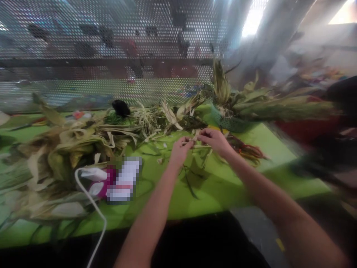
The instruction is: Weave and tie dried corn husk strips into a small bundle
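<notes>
While our left hand and right hand pinch a pale strip, fingers nearly closed, above the middle of the green table, we have dried husks heaped left.

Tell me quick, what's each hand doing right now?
Left hand: closed, pinching a small pale strip.
Right hand: closed, pinching at what looks like the same small pale strip.
</notes>
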A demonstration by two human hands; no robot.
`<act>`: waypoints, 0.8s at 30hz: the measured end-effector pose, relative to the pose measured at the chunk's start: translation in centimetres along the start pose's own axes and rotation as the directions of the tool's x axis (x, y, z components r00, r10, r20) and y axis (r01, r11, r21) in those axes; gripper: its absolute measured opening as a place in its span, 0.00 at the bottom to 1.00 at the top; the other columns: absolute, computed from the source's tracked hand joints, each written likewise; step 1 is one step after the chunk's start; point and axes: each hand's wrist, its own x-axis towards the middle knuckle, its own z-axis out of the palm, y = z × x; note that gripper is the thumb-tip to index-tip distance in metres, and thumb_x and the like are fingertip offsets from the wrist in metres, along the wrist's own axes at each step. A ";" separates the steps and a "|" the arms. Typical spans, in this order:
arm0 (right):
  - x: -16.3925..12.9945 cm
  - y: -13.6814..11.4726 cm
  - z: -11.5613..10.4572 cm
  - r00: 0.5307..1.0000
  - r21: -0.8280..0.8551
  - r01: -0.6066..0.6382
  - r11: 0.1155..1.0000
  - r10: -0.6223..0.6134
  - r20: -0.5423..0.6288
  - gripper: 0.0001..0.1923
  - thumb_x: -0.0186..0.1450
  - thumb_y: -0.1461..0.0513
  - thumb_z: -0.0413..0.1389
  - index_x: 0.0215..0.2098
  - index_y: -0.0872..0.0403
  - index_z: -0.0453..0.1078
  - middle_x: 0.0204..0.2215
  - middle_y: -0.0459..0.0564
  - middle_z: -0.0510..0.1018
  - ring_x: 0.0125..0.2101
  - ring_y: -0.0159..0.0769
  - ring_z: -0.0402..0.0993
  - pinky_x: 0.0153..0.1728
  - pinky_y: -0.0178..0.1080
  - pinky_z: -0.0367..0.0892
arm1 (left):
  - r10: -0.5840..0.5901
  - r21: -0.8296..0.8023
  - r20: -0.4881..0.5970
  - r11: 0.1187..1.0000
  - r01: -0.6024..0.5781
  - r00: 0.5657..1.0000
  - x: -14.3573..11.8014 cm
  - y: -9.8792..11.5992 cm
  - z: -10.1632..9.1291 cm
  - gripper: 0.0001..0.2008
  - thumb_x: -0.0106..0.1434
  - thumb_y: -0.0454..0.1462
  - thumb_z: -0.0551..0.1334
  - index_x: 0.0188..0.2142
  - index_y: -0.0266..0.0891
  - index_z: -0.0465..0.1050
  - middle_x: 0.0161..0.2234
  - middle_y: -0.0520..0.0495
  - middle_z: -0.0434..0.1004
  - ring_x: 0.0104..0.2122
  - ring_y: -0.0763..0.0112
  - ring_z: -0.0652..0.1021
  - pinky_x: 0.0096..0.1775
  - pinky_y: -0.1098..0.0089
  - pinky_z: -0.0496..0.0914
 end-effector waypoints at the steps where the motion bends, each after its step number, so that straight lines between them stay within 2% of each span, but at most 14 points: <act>1: 0.0 0.2 -0.7 0.999 -0.064 0.036 0.997 -0.036 0.001 0.12 0.60 0.54 0.59 0.33 0.55 0.74 0.26 0.45 0.75 0.26 0.31 0.67 0.30 0.35 0.62 | -0.001 -0.016 -0.023 1.000 0.000 1.000 0.0 0.2 -0.2 0.09 0.52 0.41 0.67 0.29 0.37 0.73 0.22 0.54 0.70 0.23 0.77 0.68 0.28 0.75 0.62; 4: -0.9 1.1 -2.8 0.991 -0.299 0.135 0.945 -0.121 0.064 0.11 0.64 0.56 0.56 0.39 0.54 0.76 0.32 0.48 0.79 0.32 0.35 0.73 0.34 0.36 0.65 | 0.013 -0.075 -0.113 0.997 -0.022 0.994 0.1 0.9 -1.0 0.09 0.51 0.40 0.68 0.29 0.37 0.74 0.23 0.54 0.71 0.23 0.77 0.70 0.28 0.75 0.63; 7: -2.8 1.9 -4.5 0.949 -0.517 0.240 0.822 -0.088 0.301 0.11 0.66 0.61 0.54 0.39 0.53 0.78 0.37 0.51 0.81 0.37 0.39 0.75 0.39 0.39 0.66 | 0.027 -0.141 -0.183 0.989 -0.053 0.983 0.1 1.6 -1.5 0.09 0.49 0.39 0.69 0.29 0.38 0.74 0.23 0.54 0.71 0.24 0.78 0.71 0.28 0.76 0.64; 9: -4.3 2.2 -5.2 0.891 -0.546 0.303 0.781 -0.030 0.452 0.11 0.65 0.62 0.53 0.40 0.52 0.78 0.38 0.52 0.81 0.39 0.40 0.76 0.41 0.39 0.67 | 0.015 -0.179 -0.200 0.983 -0.052 0.980 0.0 1.9 -1.7 0.10 0.49 0.39 0.69 0.29 0.38 0.74 0.23 0.55 0.71 0.23 0.79 0.70 0.27 0.77 0.64; 11: -5.5 2.2 -5.8 0.853 -0.511 0.308 0.803 0.004 0.521 0.12 0.66 0.63 0.53 0.43 0.50 0.78 0.40 0.51 0.81 0.41 0.40 0.76 0.43 0.39 0.67 | 0.004 -0.200 -0.222 0.978 -0.049 0.975 -0.1 2.2 -1.9 0.10 0.48 0.39 0.70 0.28 0.38 0.74 0.23 0.55 0.71 0.23 0.80 0.70 0.26 0.78 0.64; 12: -5.9 2.0 -6.2 0.852 -0.496 0.292 0.818 0.013 0.523 0.12 0.66 0.62 0.53 0.44 0.50 0.77 0.41 0.50 0.81 0.41 0.40 0.76 0.44 0.39 0.68 | 0.003 -0.206 -0.240 0.977 -0.054 0.971 -0.1 2.4 -2.0 0.09 0.48 0.39 0.70 0.28 0.38 0.74 0.23 0.55 0.71 0.23 0.80 0.70 0.25 0.79 0.63; 14: -5.9 1.5 -6.7 0.888 -0.502 0.244 0.830 0.017 0.459 0.13 0.66 0.61 0.54 0.45 0.49 0.77 0.41 0.50 0.82 0.40 0.41 0.77 0.43 0.40 0.68 | 0.012 -0.213 -0.273 0.974 -0.073 0.962 -0.2 2.8 -2.2 0.09 0.49 0.39 0.69 0.28 0.38 0.74 0.23 0.55 0.71 0.22 0.80 0.70 0.23 0.79 0.63; 17: -4.3 0.8 -6.4 0.940 -0.525 0.216 0.824 -0.030 0.340 0.11 0.65 0.62 0.56 0.43 0.50 0.78 0.39 0.51 0.82 0.38 0.42 0.77 0.40 0.41 0.68 | 0.039 -0.224 -0.301 0.968 -0.111 0.953 -0.3 3.5 -2.4 0.07 0.49 0.38 0.69 0.27 0.39 0.74 0.24 0.54 0.73 0.21 0.80 0.71 0.22 0.79 0.63; 21: -0.3 0.8 -3.4 0.937 -0.545 0.272 0.793 -0.090 0.337 0.12 0.64 0.65 0.56 0.44 0.51 0.78 0.41 0.52 0.81 0.40 0.42 0.76 0.40 0.39 0.66 | 0.048 -0.246 -0.318 0.960 -0.131 0.947 -0.2 4.3 -2.5 0.06 0.49 0.37 0.68 0.27 0.39 0.74 0.24 0.54 0.74 0.22 0.80 0.71 0.24 0.79 0.65; 24: 2.0 1.3 -0.1 0.904 -0.589 0.373 0.717 -0.137 0.405 0.14 0.63 0.64 0.59 0.47 0.51 0.76 0.43 0.54 0.79 0.42 0.42 0.74 0.41 0.39 0.65 | 0.053 -0.258 -0.321 0.956 -0.141 0.946 -0.3 5.1 -2.8 0.06 0.49 0.37 0.69 0.26 0.38 0.74 0.24 0.54 0.74 0.23 0.79 0.73 0.27 0.78 0.68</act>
